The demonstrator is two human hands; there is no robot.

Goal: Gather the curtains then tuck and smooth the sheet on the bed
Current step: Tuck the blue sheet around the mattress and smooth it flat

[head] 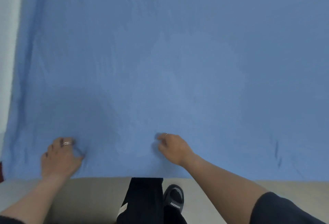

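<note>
- The blue sheet (178,63) filled the frame, covering the bed.
- The left hand (59,157) and right hand (171,148) each pinched sheet near the lower edge.
- Pulling evenly toward the edge would probably flatten the wrinkles.

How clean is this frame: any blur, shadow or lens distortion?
Head view: soft all over, sheet texture smeared; a dim shadow lies on the sheet above the left hand; the right hand has blurred fingertips; wide-angle bending slants the sheet's left edge; no glare.
</note>
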